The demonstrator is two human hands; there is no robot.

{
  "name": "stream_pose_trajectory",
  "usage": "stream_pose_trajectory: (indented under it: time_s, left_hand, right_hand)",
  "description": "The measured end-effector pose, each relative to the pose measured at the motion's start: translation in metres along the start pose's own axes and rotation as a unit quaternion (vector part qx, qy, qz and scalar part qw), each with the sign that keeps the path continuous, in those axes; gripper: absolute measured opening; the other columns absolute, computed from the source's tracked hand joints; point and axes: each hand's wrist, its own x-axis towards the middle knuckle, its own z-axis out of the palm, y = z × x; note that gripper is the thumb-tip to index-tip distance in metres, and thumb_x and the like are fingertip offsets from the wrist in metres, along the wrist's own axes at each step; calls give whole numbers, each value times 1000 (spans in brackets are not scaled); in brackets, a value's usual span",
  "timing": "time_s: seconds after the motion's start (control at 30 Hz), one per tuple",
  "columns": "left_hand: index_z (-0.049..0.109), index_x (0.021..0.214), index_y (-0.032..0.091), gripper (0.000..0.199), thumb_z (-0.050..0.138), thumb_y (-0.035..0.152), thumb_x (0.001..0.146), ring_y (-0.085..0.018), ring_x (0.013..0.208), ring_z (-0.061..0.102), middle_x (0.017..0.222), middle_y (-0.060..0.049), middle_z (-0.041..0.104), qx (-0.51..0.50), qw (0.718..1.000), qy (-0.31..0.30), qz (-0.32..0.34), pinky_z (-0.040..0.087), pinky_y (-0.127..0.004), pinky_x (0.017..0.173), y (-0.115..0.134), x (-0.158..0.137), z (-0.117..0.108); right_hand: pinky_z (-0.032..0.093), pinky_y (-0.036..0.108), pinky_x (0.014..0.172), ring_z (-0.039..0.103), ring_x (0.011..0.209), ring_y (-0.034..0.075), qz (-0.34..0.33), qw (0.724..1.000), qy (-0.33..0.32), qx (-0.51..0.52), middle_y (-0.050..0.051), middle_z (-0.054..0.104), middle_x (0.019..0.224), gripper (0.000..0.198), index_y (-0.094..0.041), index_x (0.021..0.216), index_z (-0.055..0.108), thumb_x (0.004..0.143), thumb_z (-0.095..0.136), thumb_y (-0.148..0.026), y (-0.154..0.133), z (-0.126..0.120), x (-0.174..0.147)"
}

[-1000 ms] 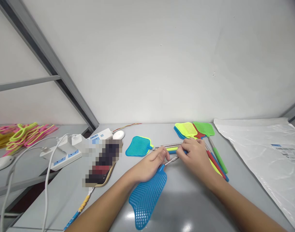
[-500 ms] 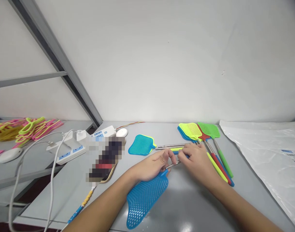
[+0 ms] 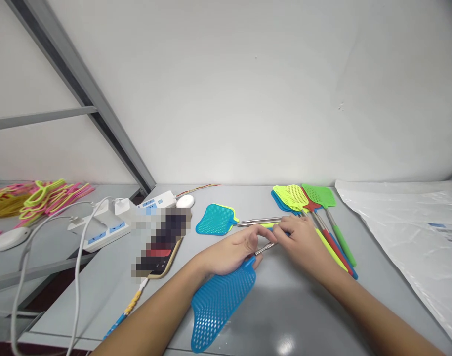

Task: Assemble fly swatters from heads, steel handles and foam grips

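A blue fly swatter (image 3: 224,306) slants up from the front of the table, its perforated head toward me. My left hand (image 3: 235,249) is closed round its neck, with thumb and forefinger curled by the metal rod (image 3: 266,248). Farther along the rod, my right hand (image 3: 300,242) is closed on it; its fingertips hide that end. Just behind both hands lie a teal swatter head (image 3: 214,219) on a yellow-green one, and metal rods (image 3: 263,220) pointing right, partly covered by my right hand.
Several swatters with a green head (image 3: 320,196), a yellow-green head (image 3: 290,197) and coloured handles lie fanned at the right. A white plastic bag (image 3: 396,227) covers the right side. At left are a phone (image 3: 166,257), power strips (image 3: 109,235), cables and pink-yellow cords (image 3: 55,198).
More of the blue swatter's metal rod shows between my hands. Both hands stay on the swatter, and the whole view has shifted slightly.
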Motion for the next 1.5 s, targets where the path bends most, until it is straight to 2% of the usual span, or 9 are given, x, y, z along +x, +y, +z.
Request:
stream_pose_trajectory:
  time_s: [0.53, 0.7, 0.9, 1.0, 1.13, 1.23, 1.3, 1.4, 1.5]
  left_hand:
    - [48, 90, 18, 53, 36, 69, 84, -10, 61, 38, 71, 4, 41, 47, 998, 26, 20, 35, -23, 59, -2, 2, -6]
    - [50, 87, 19, 47, 38, 65, 86, -12, 64, 40, 73, 3, 43, 92, 995, 30, -20, 36, -24, 62, -4, 1, -8]
    - [55, 85, 19, 44, 42, 61, 88, -13, 70, 43, 75, 1, 48, 127, 990, 56, -35, 36, -25, 66, -4, 1, -14]
    - [53, 81, 18, 43, 44, 59, 87, -12, 67, 44, 70, 2, 48, 64, 995, 58, -44, 36, -25, 65, -2, 0, -14]
    - [49, 85, 20, 42, 45, 61, 86, -8, 51, 37, 62, 5, 44, -108, 989, 39, -87, 33, -22, 53, -1, -2, -14]
    - [46, 90, 23, 42, 41, 65, 86, -4, 39, 20, 58, 9, 36, -224, 967, 12, -119, 23, -20, 43, 4, -4, -16]
    - [46, 93, 24, 40, 41, 63, 87, -2, 36, 14, 61, 9, 36, -276, 955, 9, -106, 21, -20, 42, 8, -6, -17]
    - [47, 95, 24, 33, 49, 56, 87, 0, 35, 18, 69, 8, 42, -312, 946, 39, -77, 22, -20, 42, 10, -6, -16]
    - [47, 97, 26, 29, 62, 46, 82, 0, 36, 23, 76, 7, 50, -337, 934, 68, -100, 20, -19, 40, 5, -1, -11]
  right_hand:
    - [24, 34, 72, 40, 61, 12, -92, 988, 100, -75, -3, 44, 55, 39, -18, 52, 43, 90, 45, -26, 2, 0, -4]
    - [25, 35, 73, 40, 63, 13, -155, 970, 130, -137, -2, 47, 58, 40, -19, 56, 46, 94, 44, -31, 0, -3, -6]
    - [26, 35, 73, 45, 69, 17, -220, 953, 97, -186, 1, 54, 67, 38, -19, 68, 53, 92, 48, -49, 1, -14, -7]
    - [28, 34, 72, 48, 70, 17, -244, 951, 64, -178, 2, 57, 72, 42, -19, 75, 55, 88, 49, -58, 5, -15, -6]
    - [29, 31, 70, 48, 64, 15, -274, 948, 49, -153, 0, 56, 67, 41, -19, 69, 53, 92, 46, -52, 10, -8, -4]
    - [30, 29, 68, 48, 62, 14, -246, 962, 45, -113, -1, 56, 64, 40, -19, 68, 51, 94, 44, -48, 13, -2, -3]
    - [30, 28, 63, 48, 61, 14, -173, 980, 41, -84, -1, 56, 63, 38, -20, 68, 50, 93, 46, -48, 13, -1, -3]
    - [27, 26, 53, 43, 54, 13, -48, 998, 36, -18, -3, 52, 58, 39, -21, 67, 46, 90, 49, -52, 10, -2, -5]
    - [29, 24, 50, 42, 51, 12, -35, 997, 16, 61, -5, 50, 58, 29, -22, 79, 53, 85, 58, -50, 1, -4, -9]
